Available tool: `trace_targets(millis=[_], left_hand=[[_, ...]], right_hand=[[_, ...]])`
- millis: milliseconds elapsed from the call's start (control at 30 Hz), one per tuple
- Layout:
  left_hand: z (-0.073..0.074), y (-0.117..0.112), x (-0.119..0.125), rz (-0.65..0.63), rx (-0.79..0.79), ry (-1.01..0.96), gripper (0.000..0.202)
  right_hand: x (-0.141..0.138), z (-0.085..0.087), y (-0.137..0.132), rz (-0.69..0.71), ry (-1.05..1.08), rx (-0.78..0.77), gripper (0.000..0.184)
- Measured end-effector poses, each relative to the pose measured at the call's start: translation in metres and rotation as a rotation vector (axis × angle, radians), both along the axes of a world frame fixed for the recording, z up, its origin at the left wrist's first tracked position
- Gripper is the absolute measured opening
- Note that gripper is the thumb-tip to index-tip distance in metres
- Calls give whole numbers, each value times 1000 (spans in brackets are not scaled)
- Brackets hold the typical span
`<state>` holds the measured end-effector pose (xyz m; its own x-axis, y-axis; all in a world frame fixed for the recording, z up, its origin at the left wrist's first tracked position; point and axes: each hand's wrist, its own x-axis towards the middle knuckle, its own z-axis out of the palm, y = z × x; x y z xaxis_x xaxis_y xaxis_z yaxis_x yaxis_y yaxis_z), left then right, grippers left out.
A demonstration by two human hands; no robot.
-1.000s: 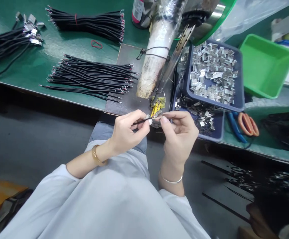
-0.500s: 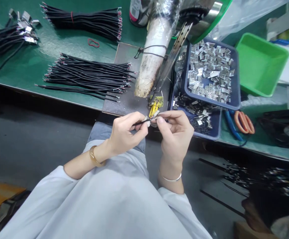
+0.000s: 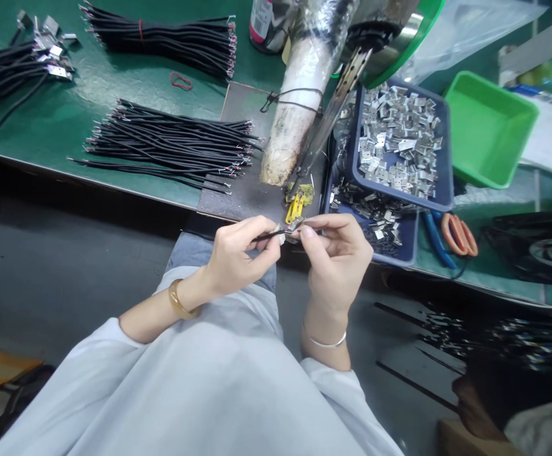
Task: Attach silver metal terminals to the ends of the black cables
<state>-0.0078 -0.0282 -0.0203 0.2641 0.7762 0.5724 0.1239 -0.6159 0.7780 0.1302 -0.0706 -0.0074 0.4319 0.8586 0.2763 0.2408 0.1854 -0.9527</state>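
My left hand (image 3: 242,256) pinches a thin black cable (image 3: 267,235) near its end, which points right. Thumb and forefinger of my right hand (image 3: 335,253) are closed on a small silvery metal piece (image 3: 295,224), held against the cable's end. Fingertips cover part of the joint, so whether the two are attached cannot be made out. Just beyond the fingers is a yellow fixture (image 3: 295,206) at the bench edge, below a long metal bar (image 3: 323,123) and the brown-stained tip of a plastic-wrapped white tube (image 3: 288,123).
Black cables (image 3: 171,142) lie in a loose row, with a banded bundle (image 3: 161,41) behind. A blue tray (image 3: 447,190) of metal pieces sits over another blue tray (image 3: 411,244). Right are a green bin (image 3: 492,130) and orange-handled tool (image 3: 459,234). A person's head (image 3: 489,405) shows lower right.
The silvery piece has tilted slightly and sits closer to the cable's end. Both hands keep nearly the same place and grip; the view has shifted a little.
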Motion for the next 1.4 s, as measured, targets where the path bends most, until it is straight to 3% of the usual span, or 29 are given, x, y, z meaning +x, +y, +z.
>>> trace_targets(millis=[700, 900, 1033, 1133, 1233, 1400], left_hand=[[-2, -1, -1, 3, -18, -22, 13], [-2, 0, -2, -2, -7, -1, 15], [-3, 1, -4, -53, 4, 18, 15], [-4, 1, -4, -49, -62, -28, 12], [-5, 1, -5, -17, -124, -56, 8], [-7, 1, -5, 33, -36, -45, 6]], right_hand=[[-1, -3, 2, 33, 5, 0, 6], [-5, -1, 0, 32, -88, -42, 5], [-4, 4, -3, -32, -267, -30, 2], [1, 9, -6, -85, -152, 114, 8], [5, 14, -11, -96, -73, 134, 14], [-3, 14, -17, -204, -270, 127, 6]])
